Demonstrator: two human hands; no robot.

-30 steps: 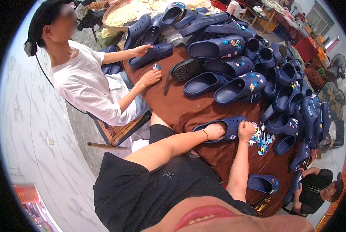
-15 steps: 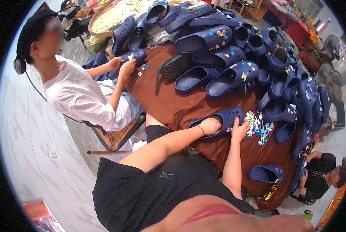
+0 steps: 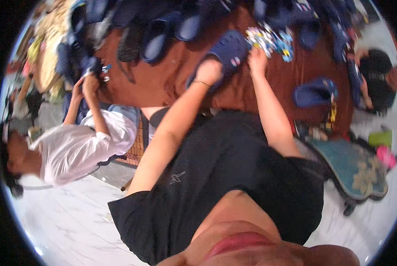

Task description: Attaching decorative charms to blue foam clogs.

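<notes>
Both hands are stretched out over the brown table [image 3: 163, 77]. Left hand [image 3: 208, 71] lies on the heel end of a navy blue clog [image 3: 227, 51], fingers curled over its edge and gripping it; a thin bracelet shows at the wrist. Right hand [image 3: 257, 56] rests just beside the clog's toe end, touching the near edge of a heap of small colourful shoe charms [image 3: 269, 39]; motion blur keeps me from telling whether its fingers are closed on a charm or loose. The clog sits on the table between the two hands, with one small charm already showing on its upper.

More navy clogs [image 3: 163, 33] crowd the far side of the table, and a single clog [image 3: 314, 92] lies apart to the right. At the left, a co-worker in a white shirt [image 3: 80, 146] holds up something small in both hands [image 3: 88, 82] near another clog. A second person with dark hair [image 3: 378, 73] sits at the right edge, near a teal cushioned stool [image 3: 356, 166] on the pale marble floor [image 3: 69, 221].
</notes>
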